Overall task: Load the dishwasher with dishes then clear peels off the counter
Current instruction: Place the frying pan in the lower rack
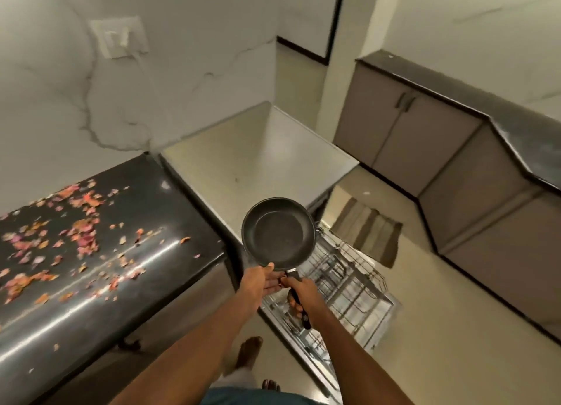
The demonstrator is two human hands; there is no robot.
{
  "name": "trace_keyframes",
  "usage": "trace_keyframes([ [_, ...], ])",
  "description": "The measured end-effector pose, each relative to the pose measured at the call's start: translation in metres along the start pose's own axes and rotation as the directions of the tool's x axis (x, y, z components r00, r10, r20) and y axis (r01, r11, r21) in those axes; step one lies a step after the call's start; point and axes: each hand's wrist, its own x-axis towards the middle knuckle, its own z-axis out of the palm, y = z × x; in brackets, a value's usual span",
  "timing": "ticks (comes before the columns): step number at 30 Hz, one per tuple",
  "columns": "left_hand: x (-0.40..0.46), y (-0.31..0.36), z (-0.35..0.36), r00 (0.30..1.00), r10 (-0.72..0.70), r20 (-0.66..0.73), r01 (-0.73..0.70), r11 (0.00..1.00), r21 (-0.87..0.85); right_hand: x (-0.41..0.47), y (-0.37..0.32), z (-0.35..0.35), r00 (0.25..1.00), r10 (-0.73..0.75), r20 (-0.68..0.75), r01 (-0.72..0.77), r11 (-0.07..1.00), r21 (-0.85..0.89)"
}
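The person stands over the pulled-out wire dishwasher rack, holding a small round black non-stick frying pan level in the air above its near corner, pan mouth up, as if choosing where it will fit among the tines. The right hand is clenched round the pan's black handle, thumb on top, and carries the weight; the left hand comes in from the side with fingers held out fairly straight, the thumb touching the rim near where the handle joins (a steadying touch rather than a grip, I'd say). Both forearms reach forward and slightly inward, elbows low, so the pan sits in front of the body.

To the left, the glossy black stone counter has its scatter of pink and orange onion-like peels lying untouched, so that part of the job is not yet begun. The rack looks mostly bare from here, though blur hides its far end.
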Motion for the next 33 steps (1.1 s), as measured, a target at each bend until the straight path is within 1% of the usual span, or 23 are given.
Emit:
trace_keyframes([
  [5, 0.027, 0.007, 0.043, 0.993, -0.065, 0.100, 0.049, 0.987, 0.156, 0.002, -0.005, -0.031, 0.990, 0.007, -0.139, 0.004, 0.997, 0.078],
  [9, 0.048, 0.005, 0.065, 0.973, -0.147, 0.178, 0.086, 0.946, 0.312, 0.004, 0.000, -0.046, 0.966, 0.041, -0.257, 0.000, 0.988, 0.157],
  [12, 0.059, 0.003, 0.074, 0.955, -0.212, 0.208, 0.110, 0.903, 0.416, 0.001, 0.008, -0.048, 0.934, 0.091, -0.347, -0.014, 0.976, 0.218],
  [16, 0.077, -0.004, 0.084, 0.919, -0.292, 0.266, 0.115, 0.842, 0.528, -0.005, 0.023, -0.047, 0.872, 0.188, -0.453, -0.014, 0.933, 0.359],
  [19, 0.085, -0.021, 0.092, 0.895, -0.351, 0.277, 0.136, 0.804, 0.579, -0.013, 0.041, -0.046, 0.839, 0.253, -0.482, -0.030, 0.905, 0.424],
  [21, 0.087, -0.034, 0.101, 0.887, -0.373, 0.272, 0.129, 0.766, 0.630, -0.014, 0.051, -0.048, 0.809, 0.276, -0.519, -0.032, 0.903, 0.429],
  [23, 0.091, -0.045, 0.114, 0.908, -0.348, 0.231, 0.094, 0.708, 0.700, -0.013, 0.058, -0.055, 0.759, 0.302, -0.577, -0.044, 0.908, 0.416],
  [24, 0.094, -0.051, 0.120, 0.929, -0.309, 0.204, 0.067, 0.683, 0.727, -0.010, 0.063, -0.061, 0.731, 0.309, -0.608, -0.045, 0.911, 0.410],
  [27, 0.104, -0.060, 0.135, 0.963, -0.210, 0.170, -0.007, 0.607, 0.794, -0.005, 0.075, -0.076, 0.631, 0.325, -0.705, -0.145, 0.941, 0.305],
  [30, 0.101, -0.056, 0.161, 0.949, -0.185, 0.257, -0.099, 0.596, 0.797, 0.002, 0.089, -0.086, 0.575, 0.349, -0.740, -0.258, 0.936, 0.242],
  [33, 0.092, -0.047, 0.195, 0.920, -0.191, 0.341, -0.155, 0.623, 0.767, 0.009, 0.105, -0.092, 0.552, 0.367, -0.749, -0.331, 0.921, 0.208],
])
